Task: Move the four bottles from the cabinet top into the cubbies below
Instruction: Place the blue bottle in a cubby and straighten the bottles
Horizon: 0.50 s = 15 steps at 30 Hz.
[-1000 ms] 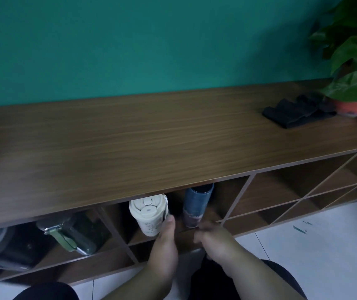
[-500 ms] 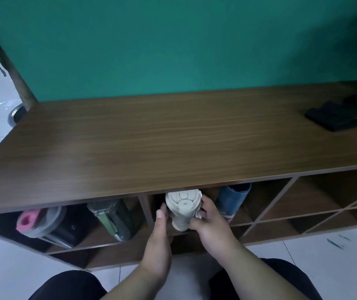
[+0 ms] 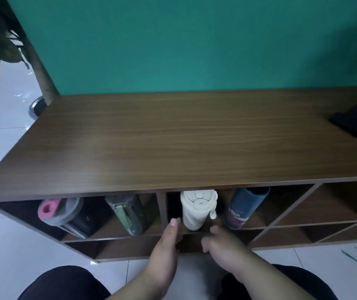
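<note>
Hands are letting go of the cream plastic bottle, left hand and right hand both open and empty just below it, leaving all four bottles in the upper cubbies under the bare brown wooden cabinet top.

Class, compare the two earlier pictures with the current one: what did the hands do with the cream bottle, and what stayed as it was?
Half a second ago the right hand gripped the cream bottle; now it has let go and drawn back. The left hand stays open beside it, near but apparently not touching. The blue bottle, green bottle and pink-lidded bottle remain in their cubbies; the cabinet top still holds only the black cloth.
</note>
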Each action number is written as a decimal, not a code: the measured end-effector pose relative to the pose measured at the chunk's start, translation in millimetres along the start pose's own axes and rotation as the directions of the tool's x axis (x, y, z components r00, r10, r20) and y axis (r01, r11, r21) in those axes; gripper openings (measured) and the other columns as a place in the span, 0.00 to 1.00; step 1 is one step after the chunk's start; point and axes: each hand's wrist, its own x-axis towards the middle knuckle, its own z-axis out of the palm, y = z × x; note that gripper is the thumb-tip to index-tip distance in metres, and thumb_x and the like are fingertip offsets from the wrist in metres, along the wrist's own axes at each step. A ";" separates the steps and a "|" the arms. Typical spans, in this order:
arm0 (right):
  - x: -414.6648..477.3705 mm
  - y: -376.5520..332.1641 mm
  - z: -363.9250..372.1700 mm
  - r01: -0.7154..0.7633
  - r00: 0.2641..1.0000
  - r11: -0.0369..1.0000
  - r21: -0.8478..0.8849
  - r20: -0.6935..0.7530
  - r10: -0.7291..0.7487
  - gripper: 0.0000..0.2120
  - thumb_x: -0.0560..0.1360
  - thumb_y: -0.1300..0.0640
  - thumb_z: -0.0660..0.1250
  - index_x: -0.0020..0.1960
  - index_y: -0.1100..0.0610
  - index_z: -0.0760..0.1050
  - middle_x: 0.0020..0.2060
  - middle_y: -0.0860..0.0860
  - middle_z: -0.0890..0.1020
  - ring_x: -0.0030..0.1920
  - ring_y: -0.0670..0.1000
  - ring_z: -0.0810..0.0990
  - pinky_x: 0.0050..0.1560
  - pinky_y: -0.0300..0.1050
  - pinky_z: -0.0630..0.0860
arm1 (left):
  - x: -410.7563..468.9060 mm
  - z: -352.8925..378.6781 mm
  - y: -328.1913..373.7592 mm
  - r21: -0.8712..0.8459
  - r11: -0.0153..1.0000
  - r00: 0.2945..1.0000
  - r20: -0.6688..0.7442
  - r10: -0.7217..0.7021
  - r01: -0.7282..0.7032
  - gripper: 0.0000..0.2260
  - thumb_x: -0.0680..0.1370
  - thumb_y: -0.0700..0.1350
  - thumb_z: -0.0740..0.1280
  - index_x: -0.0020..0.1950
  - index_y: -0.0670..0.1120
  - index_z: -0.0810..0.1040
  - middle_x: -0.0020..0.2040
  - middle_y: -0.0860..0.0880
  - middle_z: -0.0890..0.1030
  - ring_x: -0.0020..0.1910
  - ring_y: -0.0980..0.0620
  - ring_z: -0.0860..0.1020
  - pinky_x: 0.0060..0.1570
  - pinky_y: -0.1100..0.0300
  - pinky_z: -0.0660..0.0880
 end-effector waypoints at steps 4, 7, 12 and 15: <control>-7.1 -20.7 35.7 0.100 0.975 0.992 -0.072 0.205 -0.084 0.12 0.67 0.53 0.68 0.49 0.53 0.80 0.37 0.48 0.79 0.36 0.46 0.76 0.37 0.39 0.71 | -7.3 -37.7 -5.4 -0.002 0.989 0.986 -0.072 -0.151 0.151 0.24 0.82 0.60 0.54 0.70 0.49 0.76 0.66 0.49 0.81 0.64 0.50 0.77 0.60 0.49 0.66; 7.1 -36.8 75.1 0.162 0.949 0.980 0.112 0.253 -0.186 0.43 0.58 0.47 0.66 0.74 0.50 0.70 0.64 0.48 0.81 0.59 0.48 0.80 0.61 0.48 0.77 | -12.5 -77.3 -3.3 -0.078 0.986 0.962 -0.224 -0.158 0.144 0.24 0.83 0.60 0.54 0.53 0.46 0.84 0.46 0.51 0.88 0.50 0.53 0.81 0.56 0.49 0.67; 7.3 -75.0 110.2 0.226 0.945 0.956 0.185 0.196 -0.261 0.51 0.60 0.49 0.65 0.81 0.42 0.51 0.74 0.46 0.69 0.69 0.50 0.72 0.70 0.49 0.69 | -17.6 -125.1 19.1 -0.145 0.988 0.919 -0.393 -0.019 -0.042 0.18 0.83 0.61 0.52 0.55 0.54 0.78 0.53 0.54 0.80 0.54 0.54 0.78 0.67 0.50 0.67; 14.8 -88.6 119.6 0.265 0.953 0.942 0.208 0.092 -0.288 0.50 0.62 0.49 0.64 0.82 0.44 0.49 0.77 0.46 0.66 0.72 0.50 0.69 0.73 0.51 0.65 | -12.5 -135.5 27.7 -0.053 0.981 0.930 -0.331 0.157 -0.185 0.28 0.80 0.65 0.49 0.77 0.56 0.67 0.74 0.58 0.71 0.73 0.57 0.68 0.77 0.49 0.59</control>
